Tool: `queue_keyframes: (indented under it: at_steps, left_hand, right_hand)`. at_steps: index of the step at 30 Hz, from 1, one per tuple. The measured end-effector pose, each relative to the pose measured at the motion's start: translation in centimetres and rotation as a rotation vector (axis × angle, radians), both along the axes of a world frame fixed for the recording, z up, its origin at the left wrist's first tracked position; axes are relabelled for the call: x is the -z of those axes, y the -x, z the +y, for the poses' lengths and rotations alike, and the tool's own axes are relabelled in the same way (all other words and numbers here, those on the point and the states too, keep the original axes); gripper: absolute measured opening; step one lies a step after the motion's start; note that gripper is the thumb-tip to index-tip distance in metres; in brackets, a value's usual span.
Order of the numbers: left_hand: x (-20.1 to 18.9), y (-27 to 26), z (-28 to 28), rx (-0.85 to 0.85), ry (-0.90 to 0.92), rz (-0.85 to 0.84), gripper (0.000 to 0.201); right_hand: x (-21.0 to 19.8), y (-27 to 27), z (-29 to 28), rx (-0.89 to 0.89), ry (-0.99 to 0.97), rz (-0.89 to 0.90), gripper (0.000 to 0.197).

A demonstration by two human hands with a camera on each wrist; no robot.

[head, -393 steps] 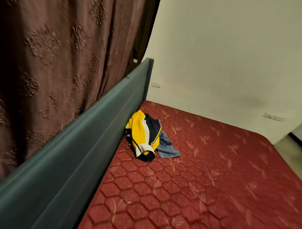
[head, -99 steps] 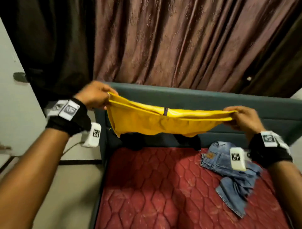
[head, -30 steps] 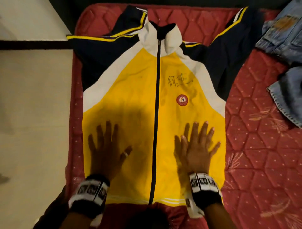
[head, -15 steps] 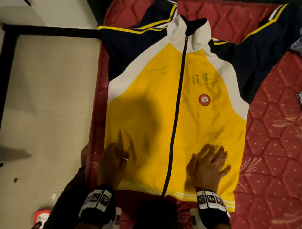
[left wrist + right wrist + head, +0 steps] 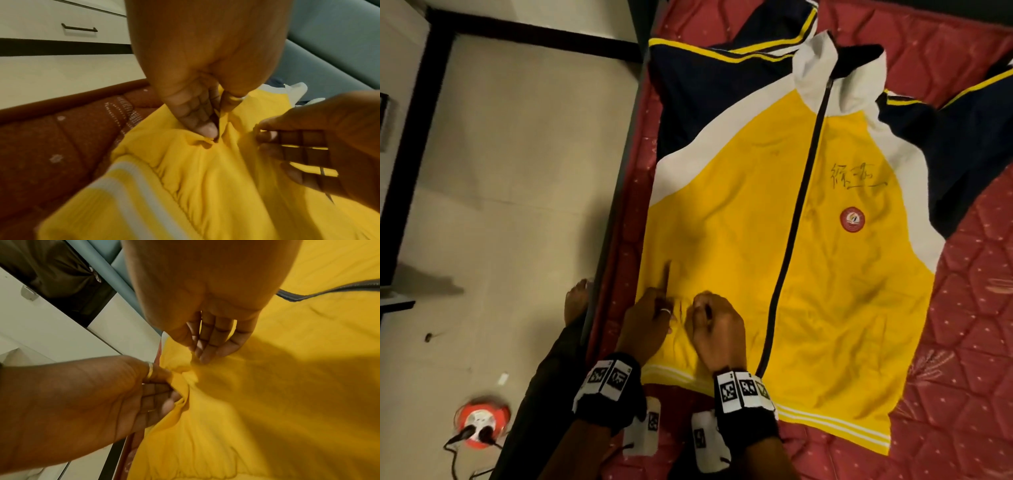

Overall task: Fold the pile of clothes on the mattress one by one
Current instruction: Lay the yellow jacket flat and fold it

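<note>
Two hands worked close together on one jacket [image 5: 739, 240], which lay face up and spread flat on a red quilted mattress [image 5: 962, 342] — zip closed, collar at the far end, hem nearest the person. The jacket's body was yellow, w/ white panels at the shoulders and navy sleeves carrying thin yellow stripes. A round red badge [image 5: 852, 220] and some dark handwriting sat on the chest, on the side of the zip away from the hands.

The left hand [image 5: 647, 325] sat on the jacket's lower front near the hem, on the side by the mattress edge. Its thumb and fingers were curled in, pinching a small fold of yellow fabric; a ring [image 5: 150, 371] showed on one finger. The right hand [image 5: 717, 329] was just beside the left, also on the jacket and short of the zip. Its fingers [image 5: 207, 352] were bent down onto the cloth — they pressed into a bunched fold, but whether they truly gripped it couldn't be told. The cloth puckered between the two hands.

Both wrists wore black bands w/ black-and-white marker tags. Beside the jacket, past the mattress edge, lay pale floor w/ a bare foot [image 5: 575, 301] near the hem end and an orange-rimmed socket reel [image 5: 481, 423] further back toward the person.
</note>
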State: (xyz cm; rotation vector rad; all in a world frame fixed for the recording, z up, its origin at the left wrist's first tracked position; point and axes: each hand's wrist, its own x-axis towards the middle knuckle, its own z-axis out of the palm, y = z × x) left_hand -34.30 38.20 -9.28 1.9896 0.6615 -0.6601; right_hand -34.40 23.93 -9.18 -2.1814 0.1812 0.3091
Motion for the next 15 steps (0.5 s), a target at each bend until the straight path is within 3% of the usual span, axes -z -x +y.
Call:
queue_keyframes:
  at_steps: [5, 9, 15]
  left_hand:
    - [-1.0, 0.6, 0.4, -0.009, 0.035, -0.06, 0.005]
    - [-0.8, 0.7, 0.7, -0.085, 0.054, -0.061, 0.021]
    - [-0.4, 0.7, 1.2, 0.029, -0.11, 0.085, 0.024]
  right_hand:
    - [-0.4, -0.9, -0.8, -0.042, 0.025, -0.053, 0.019]
    - [-0.8, -1.6, 0.0, -0.137, 0.014, -0.086, 0.021]
    - [0.7, -2.1, 0.7, -0.446, 0.294, 0.248, 0.043]
